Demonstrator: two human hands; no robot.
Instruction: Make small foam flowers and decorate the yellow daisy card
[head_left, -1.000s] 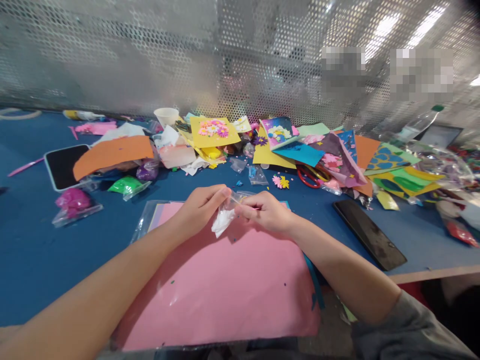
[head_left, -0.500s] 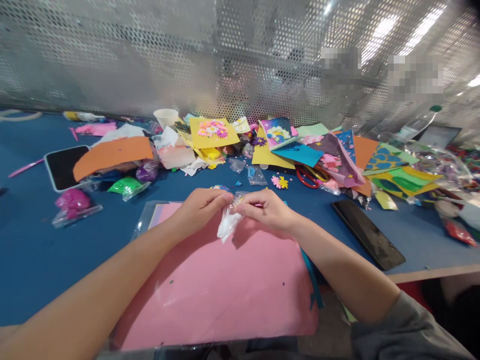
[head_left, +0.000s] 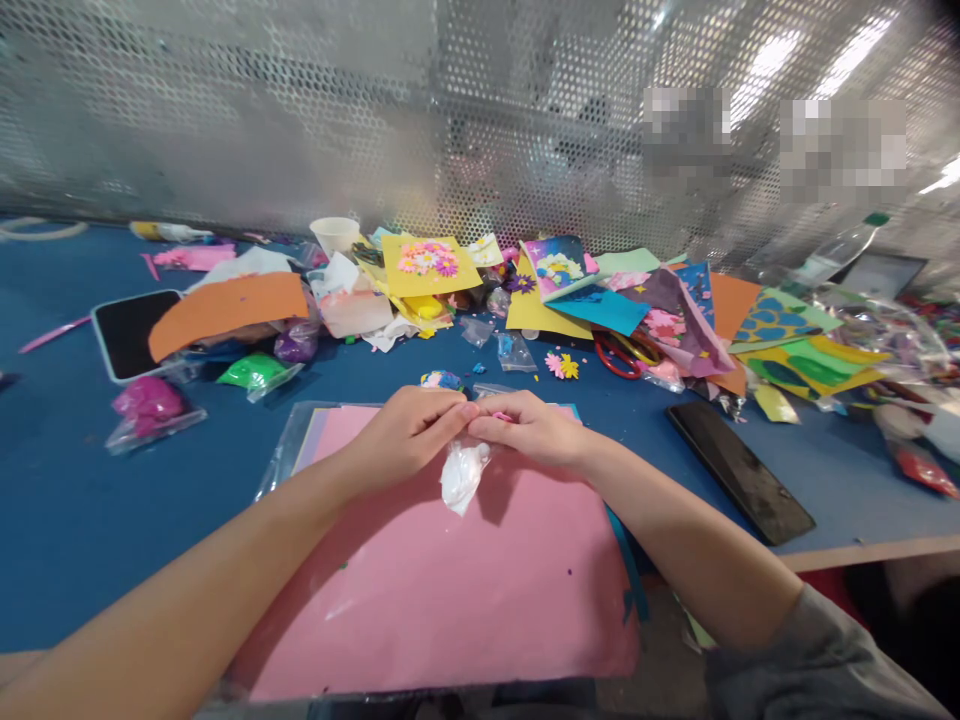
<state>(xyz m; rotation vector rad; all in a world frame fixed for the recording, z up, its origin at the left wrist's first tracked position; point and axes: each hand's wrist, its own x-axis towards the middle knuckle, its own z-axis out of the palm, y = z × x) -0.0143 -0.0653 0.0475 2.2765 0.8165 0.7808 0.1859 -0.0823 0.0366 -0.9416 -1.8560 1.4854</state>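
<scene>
Between my hands hangs a small clear plastic bag of white clay point(head_left: 462, 476), its top pinched by the fingertips. My left hand point(head_left: 412, 425) closes on the bag's upper edge from the left. From the right, my right hand point(head_left: 529, 428) grips the same edge, and the two thumbs nearly meet. A bit of pink shows by the right fingers; I cannot make out what it is. Below lies a pink sheet point(head_left: 450, 600) in a clear sleeve. Just beyond my left hand sits a multicoloured lump point(head_left: 441, 380), partly hidden.
Bagged magenta clay point(head_left: 148, 402) and bagged green clay point(head_left: 256, 372) lie at left near a tablet-like device point(head_left: 135, 335). A black phone point(head_left: 739, 470) rests at right. Coloured papers, red-handled scissors point(head_left: 617, 357) and a paper cup point(head_left: 334, 236) line the back, before a perforated metal panel point(head_left: 300, 120).
My hands have come closer together at the bag's top. The white clay bag hangs slightly lower and more of it shows below the fingers.
</scene>
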